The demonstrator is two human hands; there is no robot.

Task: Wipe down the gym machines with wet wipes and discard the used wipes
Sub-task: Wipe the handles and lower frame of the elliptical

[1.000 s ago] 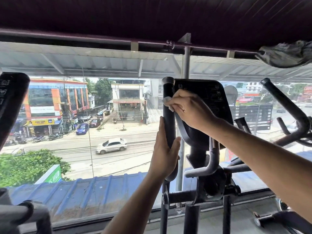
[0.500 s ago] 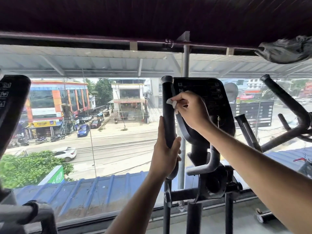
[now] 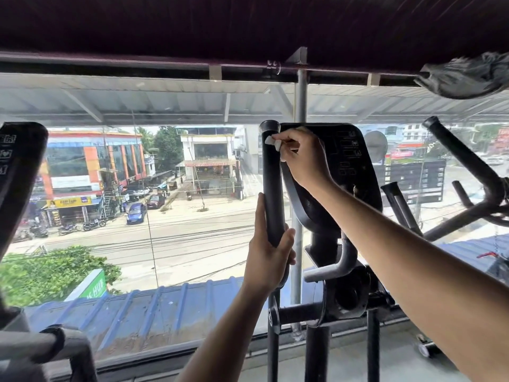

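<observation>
Head view: I am steadying the handlebar (image 3: 272, 188) in my gripping left hand (image 3: 268, 256) while my right hand (image 3: 301, 158) is pinching a small wipe (image 3: 272, 142) near its cap, risking slippage.

handle (image 3: 272, 188): matt black, smooth | console (image 3: 349, 172): glossy black plastic | wipe (image 3: 272, 142): white, soft cloth-like

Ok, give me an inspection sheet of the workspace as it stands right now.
Surface: grey floor beneath the machine.
Job's things: white wipe pressed near the top of the black handle; console behind.
Clutter: crumpled dark cloth on the upper rail.
Grippers: right hand pinches the wipe; left hand grips the handle lower down.
Cables: nothing seen indoors.
Surroundings: window over a street; neighbouring machines either side.
</observation>
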